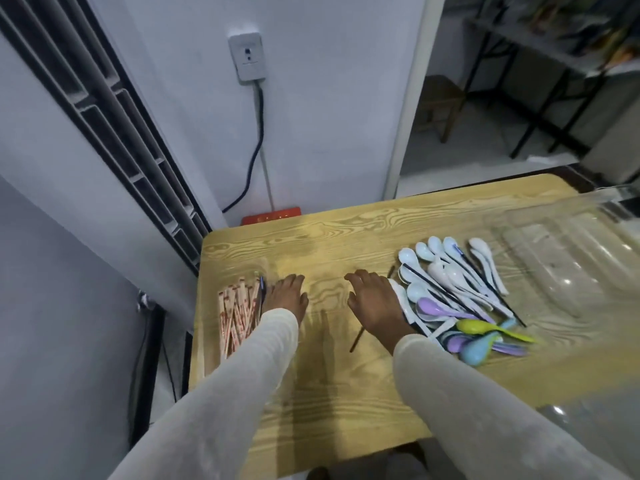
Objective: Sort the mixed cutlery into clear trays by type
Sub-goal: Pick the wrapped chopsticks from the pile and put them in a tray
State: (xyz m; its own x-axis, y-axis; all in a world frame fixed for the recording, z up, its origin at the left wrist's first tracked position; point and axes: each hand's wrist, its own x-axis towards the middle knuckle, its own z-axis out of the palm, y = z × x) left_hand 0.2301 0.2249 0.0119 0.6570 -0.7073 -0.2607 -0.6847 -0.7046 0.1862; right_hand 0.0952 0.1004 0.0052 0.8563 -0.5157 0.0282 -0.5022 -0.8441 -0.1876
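Observation:
A heap of white, lilac, blue and green soup spoons, with dark chopsticks mixed in, lies on the wooden table. At the table's left edge, a clear tray holds several paper-wrapped chopsticks. My left hand rests flat on the table beside that tray, fingers relaxed. My right hand lies palm down just left of the spoon heap, over a dark chopstick that pokes out beneath the wrist. Whether it grips the stick cannot be told. A large clear tray stands at the right.
A white wall with a socket and a dark cable stands behind the table. A red power strip sits at the table's far edge. A doorway at the back right shows a stool and a rack.

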